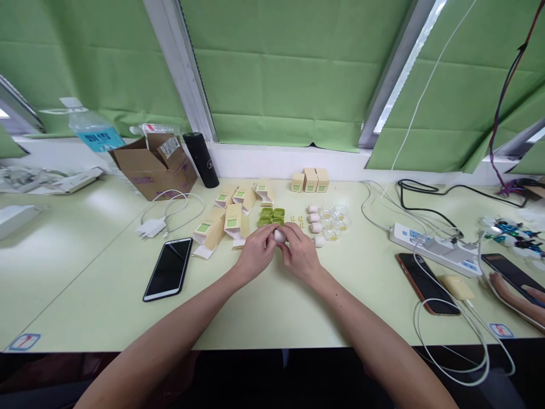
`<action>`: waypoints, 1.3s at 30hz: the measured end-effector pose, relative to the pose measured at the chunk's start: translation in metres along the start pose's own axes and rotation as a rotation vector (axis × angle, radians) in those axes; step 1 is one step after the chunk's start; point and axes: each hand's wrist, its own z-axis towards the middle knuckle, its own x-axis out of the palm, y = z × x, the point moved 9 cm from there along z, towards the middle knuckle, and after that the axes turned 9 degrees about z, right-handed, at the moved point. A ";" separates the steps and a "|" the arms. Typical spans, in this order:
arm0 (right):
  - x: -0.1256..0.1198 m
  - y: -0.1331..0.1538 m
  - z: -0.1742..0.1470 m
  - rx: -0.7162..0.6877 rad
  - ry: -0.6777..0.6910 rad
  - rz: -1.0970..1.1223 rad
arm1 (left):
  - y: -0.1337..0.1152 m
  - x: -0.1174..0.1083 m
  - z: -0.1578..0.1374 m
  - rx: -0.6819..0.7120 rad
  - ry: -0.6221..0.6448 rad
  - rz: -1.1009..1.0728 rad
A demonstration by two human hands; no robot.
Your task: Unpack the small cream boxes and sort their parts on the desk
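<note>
"What's crowding those hands?"

"Just beyond them, 4 green tubs (267, 212), the nearer row partly hidden by fingers. Little yellow bits (300, 218) lie alongside. Right of those runs a column of pink cylinders (314, 218), then clear plastic cups (340, 210); the right hand (301, 250) overlaps the nearest cylinder from here. On the left, 5 cream cartons (209, 230) with flaps out, and a dark-screened phone (169, 268)."

"And farther off?"

"3 closed cartons (310, 180) at the back, a black flask (201, 160) beside the cardboard box (155, 170), and a power strip (434, 250) well to the right."

"What's being held?"

"A pale pink piece (279, 236), in front of the tubs, pinched between the fingertips of the left hand (258, 250) and the right, both drawn in narrow around it."

"Pointing where?"

"A rounded, whitish surface shows; the fingers cover too much for me to tell its direction or long axis. The loose cylinders lie roughly left to right."
</note>
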 end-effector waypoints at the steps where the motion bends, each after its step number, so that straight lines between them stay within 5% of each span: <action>1: 0.000 0.000 0.000 0.011 0.006 0.007 | 0.001 0.000 0.000 -0.010 0.001 0.001; 12: 0.003 -0.003 0.000 0.061 0.009 0.054 | 0.005 -0.001 0.000 -0.120 -0.005 -0.044; 17: -0.004 -0.013 -0.001 0.084 -0.025 0.163 | 0.001 -0.005 0.002 -0.053 0.022 -0.205; 25: -0.008 -0.024 -0.001 0.142 -0.004 0.168 | 0.008 0.000 0.009 -0.010 0.118 -0.169; 32: -0.023 -0.015 0.002 0.051 -0.154 0.125 | 0.003 0.000 0.010 0.031 0.078 -0.140; 39: -0.071 -0.020 0.010 0.120 -0.434 0.184 | 0.035 -0.007 0.014 -0.118 -0.011 -0.141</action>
